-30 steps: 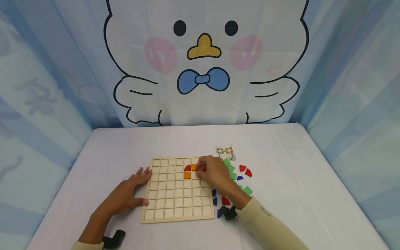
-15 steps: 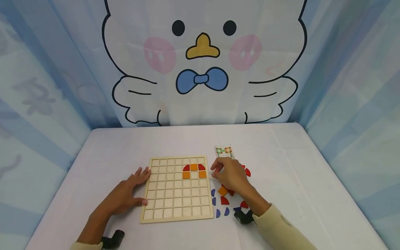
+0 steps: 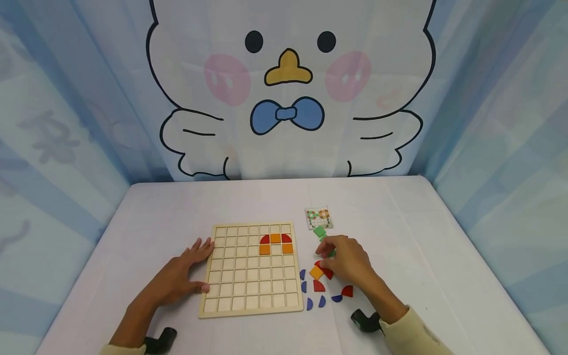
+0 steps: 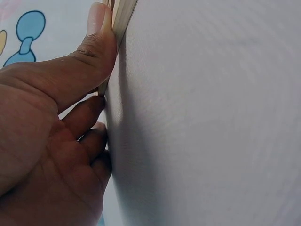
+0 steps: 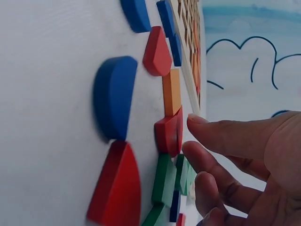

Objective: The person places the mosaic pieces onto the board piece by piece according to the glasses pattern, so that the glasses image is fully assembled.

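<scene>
The left hand [image 3: 179, 274] is resting, fingers spread, against the board [image 3: 239, 276] on the bench [image 3: 248, 199]. The right hand [image 3: 349, 258] is hovering, loose and empty, near red pieces [image 3: 328, 274] beside the board.

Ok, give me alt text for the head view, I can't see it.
Right hand reaches among loose red, green, blue and orange tiles right of a wooden grid board; left hand rests against its left edge. Two red quarter circles and three orange squares sit in the board's upper right. A pattern card lies beyond the loose tiles.
</scene>
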Available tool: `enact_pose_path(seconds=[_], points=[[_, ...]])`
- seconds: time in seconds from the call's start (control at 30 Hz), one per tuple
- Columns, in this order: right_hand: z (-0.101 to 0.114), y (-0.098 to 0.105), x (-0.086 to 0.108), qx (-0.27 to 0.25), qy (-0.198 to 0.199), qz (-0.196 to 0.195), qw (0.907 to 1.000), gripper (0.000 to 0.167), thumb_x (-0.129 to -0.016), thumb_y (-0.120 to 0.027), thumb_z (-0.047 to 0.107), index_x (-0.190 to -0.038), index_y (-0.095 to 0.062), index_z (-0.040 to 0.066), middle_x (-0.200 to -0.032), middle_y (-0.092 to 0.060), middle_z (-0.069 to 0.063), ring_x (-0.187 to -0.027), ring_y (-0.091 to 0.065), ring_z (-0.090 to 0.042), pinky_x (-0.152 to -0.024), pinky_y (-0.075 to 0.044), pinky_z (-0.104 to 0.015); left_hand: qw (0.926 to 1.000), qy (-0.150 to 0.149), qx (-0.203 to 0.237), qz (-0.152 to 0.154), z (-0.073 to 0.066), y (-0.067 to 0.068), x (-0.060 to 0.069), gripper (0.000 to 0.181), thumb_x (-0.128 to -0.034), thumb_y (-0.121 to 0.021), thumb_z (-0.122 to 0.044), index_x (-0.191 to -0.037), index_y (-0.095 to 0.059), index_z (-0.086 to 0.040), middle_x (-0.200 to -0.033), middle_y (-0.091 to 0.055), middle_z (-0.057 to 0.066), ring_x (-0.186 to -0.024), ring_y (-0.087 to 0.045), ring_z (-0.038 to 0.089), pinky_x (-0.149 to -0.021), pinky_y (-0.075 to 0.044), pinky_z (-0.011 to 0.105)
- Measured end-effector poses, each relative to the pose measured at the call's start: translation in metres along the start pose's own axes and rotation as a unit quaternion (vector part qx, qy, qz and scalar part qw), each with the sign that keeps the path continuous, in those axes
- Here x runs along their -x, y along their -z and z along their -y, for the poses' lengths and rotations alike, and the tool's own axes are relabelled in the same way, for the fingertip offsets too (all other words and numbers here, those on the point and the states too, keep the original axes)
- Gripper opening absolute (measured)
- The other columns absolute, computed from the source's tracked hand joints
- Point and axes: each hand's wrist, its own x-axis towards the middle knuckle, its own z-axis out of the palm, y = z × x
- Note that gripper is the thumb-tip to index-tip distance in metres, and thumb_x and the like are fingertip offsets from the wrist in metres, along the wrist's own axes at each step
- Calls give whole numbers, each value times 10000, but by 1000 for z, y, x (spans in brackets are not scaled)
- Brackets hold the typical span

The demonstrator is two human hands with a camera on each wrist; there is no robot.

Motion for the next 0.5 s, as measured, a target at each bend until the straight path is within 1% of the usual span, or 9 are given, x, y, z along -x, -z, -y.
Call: enact_pose_path(seconds=[0.07, 0.2, 0.33, 0.5], points=[[-3, 1, 2, 49, -33, 49, 10000, 172, -847, -900, 150, -973, -793, 198, -879, -724, 46, -855, -619, -151, -774, -576, -351, 10000, 12, -9, 1, 0, 0, 0, 1109, -750, -904, -445, -1655, -361, -102, -1742, -278, 148, -1618, -198, 499, -1246, -201, 775], [-7, -1, 3, 89, -54, 117, 9999, 194, -825, -922, 163, -960, -791, 208, -854, -711, 58, -853, -611, -142, -748, -546, -324, 10000, 6, -20, -10, 0, 0, 0, 1116, -742, -907, -443, -1653, -363, -98, -1740, -283, 149, -1620, -200, 492, -1257, -197, 758], [-8, -4, 3, 91, -35, 189, 9998, 178, -833, -919, 172, -937, -782, 218, -823, -678, 60, -817, -586, -140, -701, -504, -289, 10000, 0, -75, -8, -1, 0, 0, 1119, -742, -904, -455, -1653, -362, -97, -1738, -286, 152, -1619, -205, 489, -1258, -206, 753], [-7, -5, 2, 82, -10, 273, 9996, 169, -849, -903, 155, -907, -756, 217, -810, -653, 49, -791, -575, -146, -690, -500, -297, 9999, -34, -92, -24, -2, -1, 0, 1125, -734, -906, -451, -1651, -365, -88, -1734, -292, 163, -1616, -212, 491, -1262, -215, 742]])
